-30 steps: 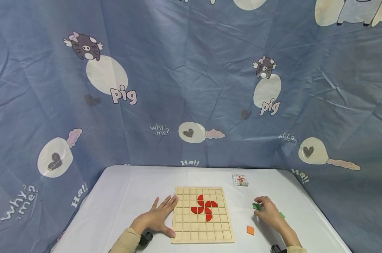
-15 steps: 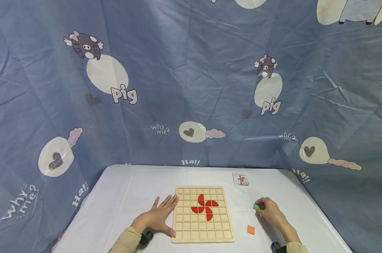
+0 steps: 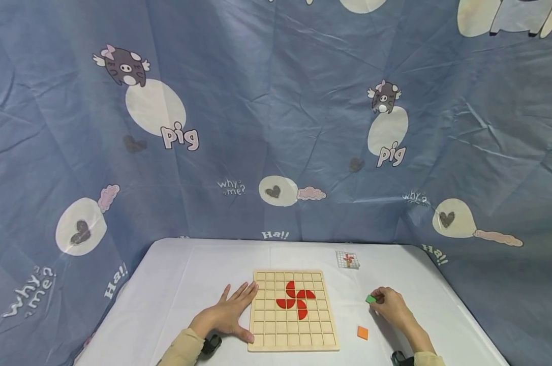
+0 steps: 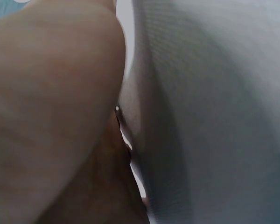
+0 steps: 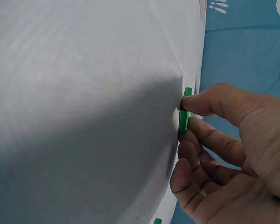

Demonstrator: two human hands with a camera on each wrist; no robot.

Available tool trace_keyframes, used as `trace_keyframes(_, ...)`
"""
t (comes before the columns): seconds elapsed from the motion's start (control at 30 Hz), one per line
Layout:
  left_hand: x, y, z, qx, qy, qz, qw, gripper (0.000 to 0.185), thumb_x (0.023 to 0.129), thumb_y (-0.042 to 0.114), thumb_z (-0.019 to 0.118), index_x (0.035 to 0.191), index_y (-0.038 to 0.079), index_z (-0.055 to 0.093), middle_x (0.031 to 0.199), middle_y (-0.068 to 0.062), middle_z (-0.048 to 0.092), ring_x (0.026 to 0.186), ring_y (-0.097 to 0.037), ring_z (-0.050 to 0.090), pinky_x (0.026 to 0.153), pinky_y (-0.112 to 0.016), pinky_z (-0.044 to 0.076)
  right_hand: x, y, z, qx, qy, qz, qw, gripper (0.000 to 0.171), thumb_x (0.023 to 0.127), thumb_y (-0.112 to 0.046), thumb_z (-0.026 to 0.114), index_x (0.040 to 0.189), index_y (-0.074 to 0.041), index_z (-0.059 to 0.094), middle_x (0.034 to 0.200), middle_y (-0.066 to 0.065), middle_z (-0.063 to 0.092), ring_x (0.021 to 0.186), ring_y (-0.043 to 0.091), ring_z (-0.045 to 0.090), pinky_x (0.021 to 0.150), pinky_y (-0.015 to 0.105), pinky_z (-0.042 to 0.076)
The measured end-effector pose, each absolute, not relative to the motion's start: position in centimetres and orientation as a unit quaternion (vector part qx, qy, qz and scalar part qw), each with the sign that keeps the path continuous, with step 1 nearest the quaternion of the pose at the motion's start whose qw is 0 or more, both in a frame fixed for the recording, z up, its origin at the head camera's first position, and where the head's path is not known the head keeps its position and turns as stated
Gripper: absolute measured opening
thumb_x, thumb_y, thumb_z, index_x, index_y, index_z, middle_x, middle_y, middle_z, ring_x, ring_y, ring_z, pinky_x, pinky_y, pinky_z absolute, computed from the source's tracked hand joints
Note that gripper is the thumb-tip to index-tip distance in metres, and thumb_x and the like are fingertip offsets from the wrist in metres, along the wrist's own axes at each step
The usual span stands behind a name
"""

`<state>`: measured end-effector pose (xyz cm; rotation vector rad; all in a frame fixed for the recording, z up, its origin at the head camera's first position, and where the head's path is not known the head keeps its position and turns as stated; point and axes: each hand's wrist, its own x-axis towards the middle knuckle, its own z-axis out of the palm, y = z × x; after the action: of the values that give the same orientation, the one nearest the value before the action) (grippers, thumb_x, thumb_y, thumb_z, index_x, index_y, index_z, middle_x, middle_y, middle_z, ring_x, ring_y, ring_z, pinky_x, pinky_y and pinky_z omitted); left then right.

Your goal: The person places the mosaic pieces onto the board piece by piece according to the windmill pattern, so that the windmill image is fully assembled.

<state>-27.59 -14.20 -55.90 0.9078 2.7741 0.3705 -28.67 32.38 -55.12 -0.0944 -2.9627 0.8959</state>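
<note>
My right hand (image 3: 391, 307) pinches a small green tile (image 3: 370, 299) between thumb and fingers, to the right of the board. In the right wrist view the green tile (image 5: 185, 112) appears nearly edge-on, the thumb on one side and a fingertip on the other. My left hand (image 3: 230, 314) lies with fingers spread along the left edge of a wooden grid board (image 3: 269, 328), its fingertips and thumb touching that edge. Red quarter-round pieces (image 3: 302, 309) form a pinwheel on the board. The left wrist view holds mostly blurred hand (image 4: 56, 93) and cloth.
An orange square tile (image 3: 362, 333) lies between the board and my right forearm. Behind the board's right corner is a card (image 3: 347, 260) with a printed pinwheel pattern. Another green piece (image 5: 157, 221) peeks in at the bottom of the right wrist view. A blue printed curtain (image 3: 276, 127) backs the white table (image 3: 203, 264).
The green tile has turned in my right fingers, and its face now looks brighter. My right hand has shifted slightly, covering the second green piece in the head view. The left hand stays put.
</note>
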Motion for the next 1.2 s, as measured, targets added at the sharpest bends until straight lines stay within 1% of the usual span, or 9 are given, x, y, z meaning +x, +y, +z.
trace_keyframes(0.1,-27.6,-14.2,-55.9,0.312,0.936,0.132,0.098,0.126,0.054,0.079,0.056,0.147,0.01,0.005,0.153,-0.008,0.003,0.139,-0.03,0.002,0.105,-0.062,-0.005,-28.7,32.2,-55.0,-0.027,-0.957,0.288,0.028,0.024,0.068,-0.008,0.072,0.089,-0.001,0.063,0.082,0.005,0.058,0.072,0.014,0.056,0.063,0.031,0.051)
trace_keyframes(0.27,-27.5,-14.3,-55.8,0.317,0.934,0.135,0.095,0.126,0.055,0.077,0.058,0.147,0.009,0.005,0.153,-0.009,0.003,0.139,-0.031,0.003,0.104,-0.063,-0.005,-28.5,31.2,-54.5,-0.015,-0.956,0.289,0.052,0.023,0.067,-0.008,0.072,0.089,-0.003,0.065,0.083,0.004,0.058,0.073,0.014,0.056,0.062,0.029,0.05)
trace_keyframes(0.37,-27.5,-14.3,-55.8,0.318,0.934,0.13,0.095,0.125,0.056,0.078,0.057,0.147,0.01,0.005,0.153,-0.009,0.002,0.139,-0.031,0.003,0.104,-0.063,-0.004,-28.4,30.1,-54.2,-0.003,-0.956,0.288,0.061,0.022,0.067,-0.009,0.072,0.088,-0.005,0.065,0.084,0.003,0.058,0.074,0.013,0.055,0.062,0.028,0.049)
trace_keyframes(0.57,-27.5,-14.1,-55.7,0.312,0.936,0.129,0.096,0.127,0.054,0.081,0.054,0.147,0.009,0.005,0.153,-0.009,0.004,0.139,-0.03,0.004,0.105,-0.062,-0.003,-28.2,27.6,-53.6,0.028,-0.952,0.298,0.061,0.022,0.067,-0.011,0.074,0.088,-0.01,0.066,0.083,-0.003,0.057,0.076,0.012,0.052,0.062,0.026,0.046)
trace_keyframes(0.73,-27.6,-14.3,-55.7,0.311,0.937,0.126,0.097,0.127,0.054,0.081,0.053,0.147,0.009,0.005,0.153,-0.009,0.003,0.139,-0.031,0.003,0.105,-0.062,-0.003,-27.8,24.9,-52.9,0.084,-0.944,0.315,0.059,0.021,0.069,-0.011,0.074,0.088,-0.012,0.065,0.083,-0.005,0.056,0.076,0.011,0.052,0.061,0.023,0.046)
trace_keyframes(1.0,-27.6,-14.2,-55.5,0.307,0.938,0.124,0.104,0.126,0.055,0.079,0.056,0.147,0.01,0.004,0.153,-0.009,0.002,0.139,-0.03,0.002,0.105,-0.062,-0.004,-27.1,20.7,-52.1,0.207,-0.928,0.307,0.051,0.021,0.074,-0.013,0.072,0.093,-0.011,0.063,0.089,-0.005,0.057,0.078,0.013,0.052,0.063,0.02,0.046)
trace_keyframes(1.2,-27.5,-14.3,-55.4,0.308,0.937,0.127,0.108,0.125,0.056,0.078,0.056,0.147,0.01,0.004,0.153,-0.008,0.002,0.14,-0.029,0.002,0.105,-0.062,-0.004,-26.7,18.2,-52.1,0.241,-0.923,0.299,0.023,0.02,0.077,-0.018,0.071,0.094,-0.014,0.063,0.092,-0.007,0.057,0.08,0.012,0.052,0.063,0.02,0.046)
